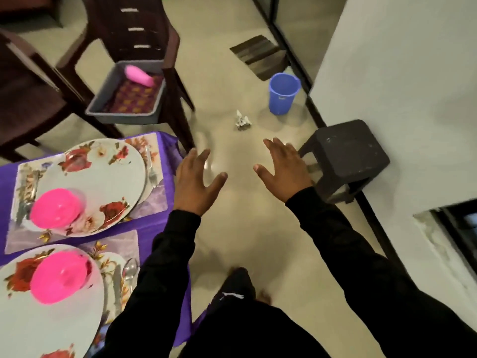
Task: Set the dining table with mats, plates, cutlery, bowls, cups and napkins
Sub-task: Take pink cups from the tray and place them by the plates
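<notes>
Head view: both hands empty, fingers spread, left hand [197,178] and right hand [282,165] apart over the floor. Pink cup [138,75] lies in the tray [124,115] on the chair [144,29]; likely light, slick plastic, best gripped around its middle.

Beige floor [232,81], white wall [402,60] right, dark stool [348,153] against it, brown chairs [134,27], blue bucket [282,95], possibly a doormat [260,55].

Two floral plates [103,174] [38,319] on mats [152,202], each carrying a pink bowl [55,208] [60,276]; fork [151,166], probably spoon [130,270] alongside.
</notes>
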